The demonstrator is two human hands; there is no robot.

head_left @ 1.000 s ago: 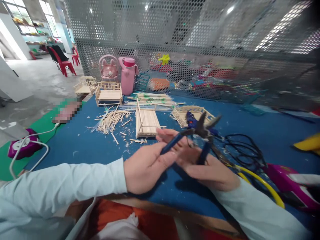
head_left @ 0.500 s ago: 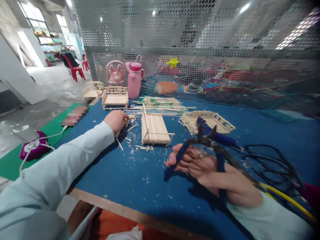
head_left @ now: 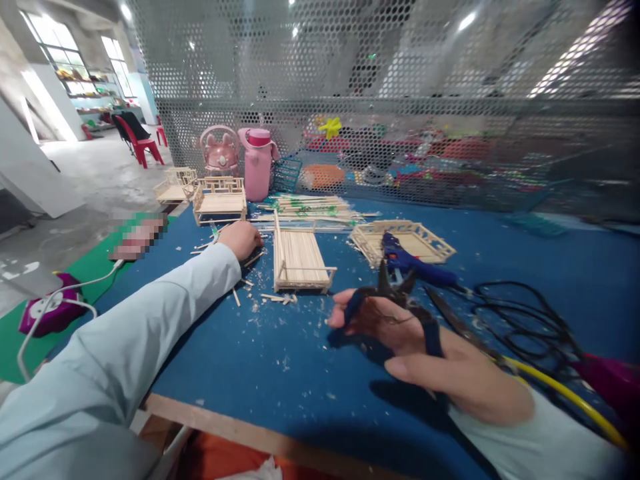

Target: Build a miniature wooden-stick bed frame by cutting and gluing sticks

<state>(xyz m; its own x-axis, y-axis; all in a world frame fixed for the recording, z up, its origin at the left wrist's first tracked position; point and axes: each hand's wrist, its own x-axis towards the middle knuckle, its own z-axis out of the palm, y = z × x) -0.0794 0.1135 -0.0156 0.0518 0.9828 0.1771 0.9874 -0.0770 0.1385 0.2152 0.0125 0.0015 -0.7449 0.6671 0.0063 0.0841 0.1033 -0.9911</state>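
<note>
My left hand (head_left: 241, 240) reaches down among short cut sticks (head_left: 280, 298) on the blue tabletop, left of a small model bed made of wooden sticks (head_left: 300, 257). Its fingers curl downward, and what they pinch, if anything, is hidden. My right hand (head_left: 400, 333) is turned partly palm up with blue-handled cutting pliers (head_left: 395, 290) resting in it. The handles are spread, and the jaws stand apart, pointing away from me. Just beyond the jaws, a blue glue gun (head_left: 425, 269) leans on a wooden stick frame (head_left: 367, 248).
Two more stick models (head_left: 220, 200) stand at the back left beside a pink bottle (head_left: 258, 167). Long sticks (head_left: 310, 208) lie behind the bed. A black cable (head_left: 525, 313) coils at right near dark scissors-like blades (head_left: 453, 317). Perforated metal (head_left: 300, 67) rises behind.
My left hand has moved slightly right, closer to the model bed. The pliers have shifted deeper into my right hand, which has turned a little. The whole view has shifted slightly.
</note>
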